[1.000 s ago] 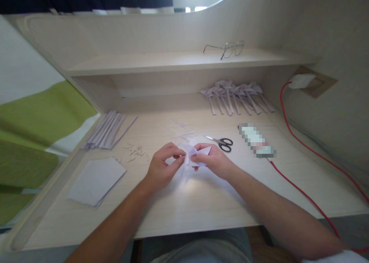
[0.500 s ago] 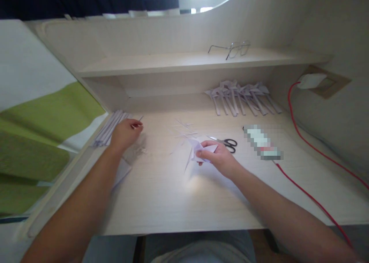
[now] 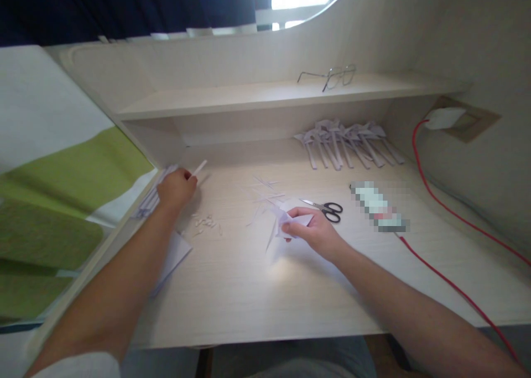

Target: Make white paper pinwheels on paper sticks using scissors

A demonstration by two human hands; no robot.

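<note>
My left hand (image 3: 176, 189) is closed on a white rolled paper stick (image 3: 201, 167), whose end juts out past the fingers. More such paper sticks (image 3: 146, 205) lie in a row under and beside this hand at the desk's left edge. In my right hand (image 3: 313, 229), between thumb and fingers, is a folded white paper pinwheel (image 3: 282, 221) with pointed blades, held above the middle of the desk. Just beyond that hand lie scissors (image 3: 329, 209) with black handles. Thin paper strips (image 3: 265, 190) are scattered near the pinwheel.
Several finished paper pinwheels on sticks (image 3: 344, 140) stand in a row at the back right. Small paper scraps (image 3: 205, 221) and paper sheets (image 3: 176, 253) lie at left. A phone (image 3: 377, 205) with a red cable (image 3: 450, 281) is at right. Eyeglasses (image 3: 338, 78) rest on the shelf (image 3: 232, 101).
My left hand has drawn back slightly to the left and now shows a paper stick angled up from its fingers. My right hand holds the pinwheel almost unmoved. The view has tilted slightly.
</note>
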